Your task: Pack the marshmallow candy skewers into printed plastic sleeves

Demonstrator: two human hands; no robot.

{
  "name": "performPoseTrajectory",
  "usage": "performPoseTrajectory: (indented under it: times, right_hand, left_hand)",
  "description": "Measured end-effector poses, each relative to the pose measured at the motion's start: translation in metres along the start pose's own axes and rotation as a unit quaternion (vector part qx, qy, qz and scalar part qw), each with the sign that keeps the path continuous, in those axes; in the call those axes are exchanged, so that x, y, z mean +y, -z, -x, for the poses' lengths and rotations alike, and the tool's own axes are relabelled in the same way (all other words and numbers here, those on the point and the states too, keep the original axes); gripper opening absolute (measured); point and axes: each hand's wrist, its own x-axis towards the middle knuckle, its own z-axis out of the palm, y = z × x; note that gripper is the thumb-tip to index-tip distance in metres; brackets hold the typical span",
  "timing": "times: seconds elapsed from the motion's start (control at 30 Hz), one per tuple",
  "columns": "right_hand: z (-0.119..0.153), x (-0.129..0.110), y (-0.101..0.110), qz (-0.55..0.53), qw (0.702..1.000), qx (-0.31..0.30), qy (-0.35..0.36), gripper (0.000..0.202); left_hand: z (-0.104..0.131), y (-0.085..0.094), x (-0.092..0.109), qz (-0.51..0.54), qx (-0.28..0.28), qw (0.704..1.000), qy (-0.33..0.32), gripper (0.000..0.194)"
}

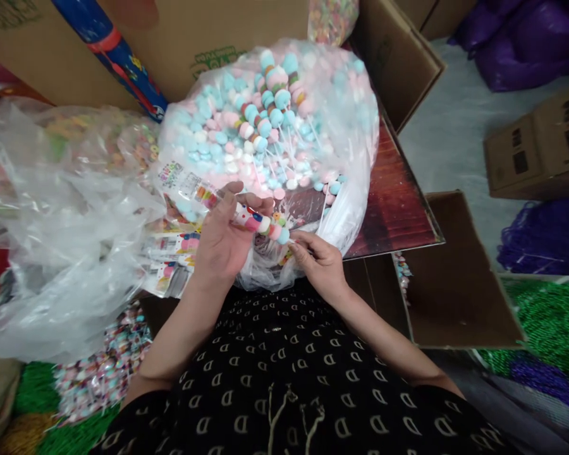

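Note:
My left hand (227,234) is wrapped loosely round a printed clear wrapper (249,217), palm up. A candy skewer (275,231) of pink, white and blue pieces sits partly inside that wrapper, its blue end sticking out at the right. The fingertips of my right hand (315,256) pinch the skewer's stick close to the blue end. Just beyond both hands lies a big clear bag (360,126) full of pink, blue and white marshmallows, with several finished skewers (265,114) on top. More printed wrappers (171,253) lie left of my left wrist.
Crumpled clear plastic bags (71,253) cover the left side. A blue tube (118,60) leans at the back against a cardboard box (180,38). An open box (459,278) stands at the right beside the red table edge (403,208). Wrapped candies (104,373) are piled at lower left.

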Motion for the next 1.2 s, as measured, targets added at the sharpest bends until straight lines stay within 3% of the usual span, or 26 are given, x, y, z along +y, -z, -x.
performPoseTrajectory:
  times: [0.27, 0.5, 0.6, 0.73, 0.8, 0.87, 0.93, 1.0, 1.1, 1.2]
  right_hand:
    - [0.003, 0.012, 0.006, 0.167, 0.975, 0.023, 0.142, 0.021]
    - [0.005, 0.018, 0.003, 0.205, 0.968, 0.029, 0.142, 0.033]
    - [0.005, 0.009, -0.002, 0.151, 0.982, 0.027, 0.114, 0.031]
    - [0.005, 0.001, -0.013, -0.001, 1.000, 0.005, -0.008, 0.029]
    - [0.005, 0.002, -0.018, -0.090, 0.993, -0.013, -0.078, 0.034]
    - [0.005, 0.005, -0.019, -0.154, 0.981, -0.023, -0.119, 0.039]
    - [0.004, 0.008, -0.017, -0.178, 0.975, -0.024, -0.128, 0.040]
    - [0.004, 0.010, -0.016, -0.177, 0.976, -0.020, -0.122, 0.038]
    - [0.005, 0.011, -0.014, -0.163, 0.980, -0.011, -0.116, 0.035]
    - [0.004, 0.009, -0.015, -0.153, 0.981, -0.008, -0.115, 0.034]
  left_hand:
    - [-0.006, 0.002, -0.014, -0.011, 0.031, 0.999, 0.022, 0.017]
    - [-0.005, 0.000, -0.020, -0.025, 0.012, 0.998, 0.050, 0.017]
    - [-0.002, -0.003, -0.025, -0.041, 0.000, 0.998, 0.054, 0.017]
    - [0.000, -0.003, -0.030, -0.055, -0.022, 0.997, 0.048, 0.018]
    - [0.000, -0.002, -0.028, -0.060, -0.033, 0.996, 0.053, 0.016]
    - [-0.001, -0.001, -0.023, -0.056, -0.040, 0.996, 0.063, 0.030]
    - [-0.001, -0.001, -0.017, -0.043, -0.032, 0.997, 0.058, 0.049]
    - [-0.001, -0.001, -0.012, -0.026, -0.009, 0.999, 0.028, 0.053]
    - [0.000, -0.001, -0.011, -0.015, 0.024, 0.999, -0.014, 0.038]
    - [0.001, -0.002, -0.014, -0.025, 0.027, 0.999, -0.012, 0.023]
